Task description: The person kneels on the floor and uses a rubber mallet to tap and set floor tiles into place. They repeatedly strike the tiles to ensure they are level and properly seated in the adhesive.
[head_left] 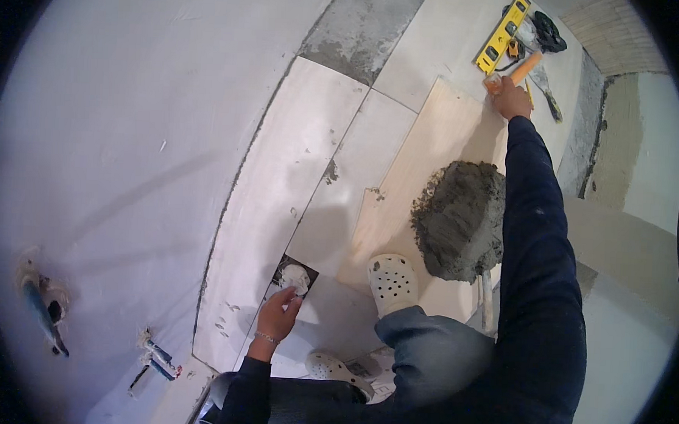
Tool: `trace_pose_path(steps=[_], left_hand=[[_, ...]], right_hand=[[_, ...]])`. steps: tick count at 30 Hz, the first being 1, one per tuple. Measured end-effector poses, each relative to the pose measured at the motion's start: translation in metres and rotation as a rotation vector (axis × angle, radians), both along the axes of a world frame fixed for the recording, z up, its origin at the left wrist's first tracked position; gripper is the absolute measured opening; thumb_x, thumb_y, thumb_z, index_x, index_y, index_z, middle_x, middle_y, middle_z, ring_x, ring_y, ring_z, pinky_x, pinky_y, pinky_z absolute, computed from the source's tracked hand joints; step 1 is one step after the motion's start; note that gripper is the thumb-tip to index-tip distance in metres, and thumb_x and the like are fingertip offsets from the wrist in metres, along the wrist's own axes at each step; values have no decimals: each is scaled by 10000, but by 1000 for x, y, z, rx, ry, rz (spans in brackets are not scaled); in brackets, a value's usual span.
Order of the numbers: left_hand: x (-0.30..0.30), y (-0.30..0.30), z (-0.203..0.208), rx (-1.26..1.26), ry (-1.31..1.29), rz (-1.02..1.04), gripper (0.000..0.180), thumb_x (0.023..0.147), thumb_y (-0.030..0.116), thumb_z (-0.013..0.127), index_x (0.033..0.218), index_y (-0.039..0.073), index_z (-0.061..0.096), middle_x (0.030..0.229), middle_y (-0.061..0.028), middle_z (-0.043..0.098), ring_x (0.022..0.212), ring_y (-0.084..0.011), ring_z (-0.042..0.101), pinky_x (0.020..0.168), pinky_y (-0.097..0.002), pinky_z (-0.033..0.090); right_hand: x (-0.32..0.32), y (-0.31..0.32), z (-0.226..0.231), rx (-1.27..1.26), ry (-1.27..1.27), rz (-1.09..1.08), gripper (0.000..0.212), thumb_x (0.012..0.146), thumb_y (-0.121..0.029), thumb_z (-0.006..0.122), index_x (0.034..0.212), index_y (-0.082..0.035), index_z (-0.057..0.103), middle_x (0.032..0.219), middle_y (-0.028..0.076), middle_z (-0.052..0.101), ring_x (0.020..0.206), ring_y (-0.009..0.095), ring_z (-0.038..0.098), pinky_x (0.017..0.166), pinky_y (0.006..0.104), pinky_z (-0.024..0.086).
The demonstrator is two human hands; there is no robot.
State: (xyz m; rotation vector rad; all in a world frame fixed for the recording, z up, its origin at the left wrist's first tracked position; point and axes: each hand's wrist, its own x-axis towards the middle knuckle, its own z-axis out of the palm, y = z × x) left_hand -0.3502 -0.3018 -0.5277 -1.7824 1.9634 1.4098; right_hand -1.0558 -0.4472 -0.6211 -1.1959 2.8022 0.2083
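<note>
My left hand (276, 319) reaches to a square cutout in the floor tiles. Its fingers are drawn together at the edge of a whitish, rounded, crumpled-looking piece (295, 278) seated in that dark opening; its exact kind is unclear. Far off at the upper right, my right hand (513, 101) has its fingers on a thick orange handle (524, 68) lying among tools. Beside it rest a yellow spirit level (503, 33), a scraper-like tool (545, 92) with a dark handle, and a crumpled black item (549, 32).
A heap of grey mortar (460, 221) sits on a wood-look tile (433, 152) beneath my right arm. My feet wear white clogs (392, 281). Pipe stubs (40, 305) stick out of the white wall at left. Bare concrete (363, 27) shows at the top.
</note>
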Motion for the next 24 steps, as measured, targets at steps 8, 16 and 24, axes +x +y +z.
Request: trace_pose_path(steps=[8, 16, 24], left_hand=[[-145, -55, 4, -242, 392, -27, 560, 889, 303, 749, 1346, 28, 579, 1229, -193, 657, 1083, -297, 663, 932, -404, 525], [-208, -79, 8, 245, 1401, 606, 557, 963, 330, 694, 1381, 21, 492, 1287, -107, 604, 1106, -161, 607, 941, -338, 544], [-182, -129, 34, 267, 978, 754, 437, 934, 294, 737, 1222, 19, 558, 1201, -135, 666, 959, -215, 699, 806, -351, 606]], right_hand=[[191, 43, 139, -768, -205, 502, 572, 775, -368, 801, 1216, -32, 658, 921, 164, 696, 867, 348, 673, 770, 442, 538], [367, 98, 235, -486, -1107, 654, 656, 755, -416, 855, 1254, -39, 655, 984, 157, 704, 921, 345, 681, 820, 402, 540], [331, 81, 101, -279, -831, 679, 503, 824, -310, 733, 1259, -95, 599, 1111, 179, 663, 990, 335, 663, 847, 415, 527]])
